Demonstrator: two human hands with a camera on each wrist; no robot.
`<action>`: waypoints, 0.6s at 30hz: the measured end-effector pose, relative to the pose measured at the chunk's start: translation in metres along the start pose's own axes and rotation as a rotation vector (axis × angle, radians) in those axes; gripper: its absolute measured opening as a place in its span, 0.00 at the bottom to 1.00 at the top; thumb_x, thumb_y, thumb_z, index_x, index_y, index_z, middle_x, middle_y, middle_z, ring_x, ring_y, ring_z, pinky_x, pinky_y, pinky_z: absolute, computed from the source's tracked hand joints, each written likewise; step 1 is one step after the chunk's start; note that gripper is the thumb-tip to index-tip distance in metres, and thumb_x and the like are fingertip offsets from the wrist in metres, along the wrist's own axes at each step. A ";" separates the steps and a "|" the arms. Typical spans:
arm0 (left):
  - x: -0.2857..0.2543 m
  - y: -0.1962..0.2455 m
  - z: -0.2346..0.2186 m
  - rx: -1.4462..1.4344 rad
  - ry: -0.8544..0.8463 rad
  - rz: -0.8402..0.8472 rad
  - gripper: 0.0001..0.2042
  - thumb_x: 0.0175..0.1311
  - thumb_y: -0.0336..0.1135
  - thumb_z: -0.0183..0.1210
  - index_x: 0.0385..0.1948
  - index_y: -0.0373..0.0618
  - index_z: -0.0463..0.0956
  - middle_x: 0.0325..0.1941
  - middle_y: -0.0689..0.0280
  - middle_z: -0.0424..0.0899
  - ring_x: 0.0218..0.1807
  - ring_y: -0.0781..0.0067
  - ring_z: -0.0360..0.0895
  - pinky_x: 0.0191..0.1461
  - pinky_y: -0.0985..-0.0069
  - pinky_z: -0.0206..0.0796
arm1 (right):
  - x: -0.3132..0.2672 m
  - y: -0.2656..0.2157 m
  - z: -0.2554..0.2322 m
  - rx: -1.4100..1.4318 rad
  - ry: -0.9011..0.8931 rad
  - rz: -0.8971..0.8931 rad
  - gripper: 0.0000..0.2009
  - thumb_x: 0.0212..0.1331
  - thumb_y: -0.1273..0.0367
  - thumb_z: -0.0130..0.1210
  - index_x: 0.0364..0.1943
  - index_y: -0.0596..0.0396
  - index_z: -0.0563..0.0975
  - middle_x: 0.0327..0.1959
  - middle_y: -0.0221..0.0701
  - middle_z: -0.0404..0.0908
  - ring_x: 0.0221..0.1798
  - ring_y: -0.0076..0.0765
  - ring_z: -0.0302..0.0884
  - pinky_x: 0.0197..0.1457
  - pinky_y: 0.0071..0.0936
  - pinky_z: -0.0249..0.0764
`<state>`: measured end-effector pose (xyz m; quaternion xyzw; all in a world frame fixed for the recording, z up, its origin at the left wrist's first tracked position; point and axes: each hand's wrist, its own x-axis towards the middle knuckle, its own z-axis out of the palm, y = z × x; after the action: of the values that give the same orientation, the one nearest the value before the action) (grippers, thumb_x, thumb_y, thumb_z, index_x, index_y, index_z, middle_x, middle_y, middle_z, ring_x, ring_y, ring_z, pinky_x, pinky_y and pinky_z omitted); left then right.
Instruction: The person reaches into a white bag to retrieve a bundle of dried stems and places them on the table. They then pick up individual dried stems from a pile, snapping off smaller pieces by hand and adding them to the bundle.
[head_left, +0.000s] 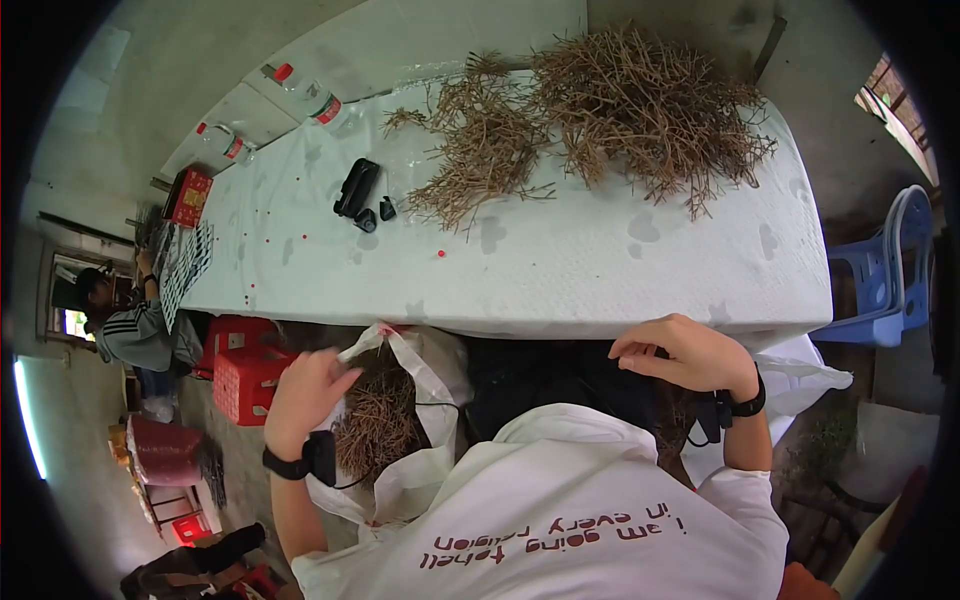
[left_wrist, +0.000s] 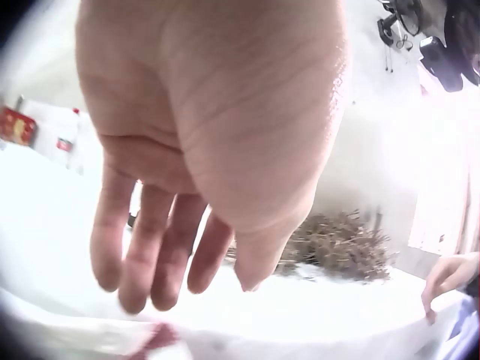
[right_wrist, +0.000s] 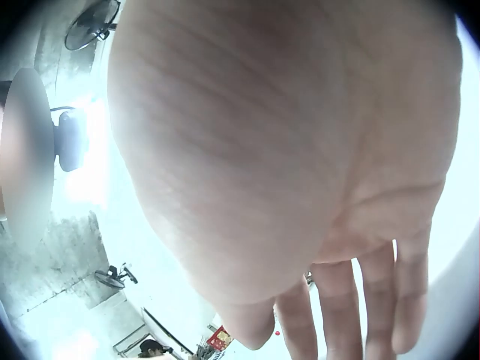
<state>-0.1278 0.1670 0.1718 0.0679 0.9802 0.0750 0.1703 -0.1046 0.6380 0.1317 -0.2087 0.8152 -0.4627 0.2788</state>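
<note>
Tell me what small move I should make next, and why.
Probably reach your left hand into the open bag for some twigs: it and your right hand look empty, the bag is close by, and similar twigs lie on the table.

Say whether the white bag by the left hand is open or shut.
The bag is open: its mouth gapes, showing brown twigs inside.

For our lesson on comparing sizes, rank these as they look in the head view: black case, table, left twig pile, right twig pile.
Table
Right twig pile
Left twig pile
Black case
</note>
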 end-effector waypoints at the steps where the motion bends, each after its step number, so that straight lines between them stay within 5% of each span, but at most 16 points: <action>1: 0.011 0.026 -0.009 -0.072 0.009 0.072 0.12 0.61 0.38 0.66 0.29 0.38 0.78 0.27 0.54 0.81 0.36 0.50 0.80 0.39 0.63 0.72 | 0.003 -0.002 -0.001 -0.023 0.009 -0.013 0.12 0.67 0.67 0.56 0.47 0.61 0.81 0.40 0.40 0.87 0.39 0.44 0.85 0.44 0.33 0.78; 4: 0.059 0.073 -0.010 -0.358 0.136 0.362 0.12 0.62 0.37 0.65 0.33 0.37 0.76 0.37 0.52 0.81 0.38 0.49 0.78 0.41 0.59 0.72 | 0.015 -0.012 0.003 -0.074 0.013 -0.063 0.12 0.67 0.67 0.56 0.47 0.61 0.80 0.40 0.41 0.87 0.40 0.46 0.85 0.44 0.34 0.78; 6: 0.103 0.099 -0.002 -0.261 0.398 0.647 0.11 0.60 0.35 0.65 0.36 0.38 0.76 0.37 0.55 0.80 0.38 0.50 0.78 0.44 0.61 0.72 | 0.023 -0.018 0.009 -0.098 0.023 -0.085 0.12 0.67 0.67 0.56 0.47 0.61 0.80 0.40 0.41 0.87 0.40 0.47 0.85 0.44 0.35 0.78; 10: 0.177 0.156 0.031 0.030 0.768 0.734 0.09 0.56 0.34 0.65 0.34 0.42 0.78 0.34 0.58 0.77 0.40 0.49 0.78 0.50 0.61 0.70 | 0.027 -0.026 0.025 -0.053 0.014 -0.133 0.11 0.66 0.66 0.56 0.43 0.60 0.81 0.37 0.43 0.85 0.40 0.50 0.83 0.44 0.36 0.76; 15: 0.227 0.155 0.021 0.224 0.654 0.634 0.09 0.56 0.35 0.65 0.32 0.41 0.80 0.34 0.57 0.80 0.40 0.49 0.80 0.46 0.60 0.71 | 0.014 -0.016 0.027 -0.046 0.043 -0.110 0.12 0.68 0.67 0.55 0.47 0.61 0.81 0.40 0.41 0.86 0.41 0.48 0.84 0.44 0.36 0.78; 18: 0.227 0.143 -0.035 -0.084 0.622 0.511 0.08 0.57 0.33 0.64 0.33 0.39 0.82 0.29 0.54 0.84 0.34 0.51 0.83 0.38 0.60 0.72 | 0.009 -0.004 0.030 0.024 0.067 -0.090 0.12 0.68 0.66 0.56 0.47 0.61 0.81 0.40 0.41 0.86 0.41 0.47 0.84 0.44 0.36 0.78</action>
<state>-0.3359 0.3383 0.1555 0.2764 0.9327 0.1716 -0.1557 -0.0918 0.6117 0.1207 -0.2260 0.8084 -0.4912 0.2329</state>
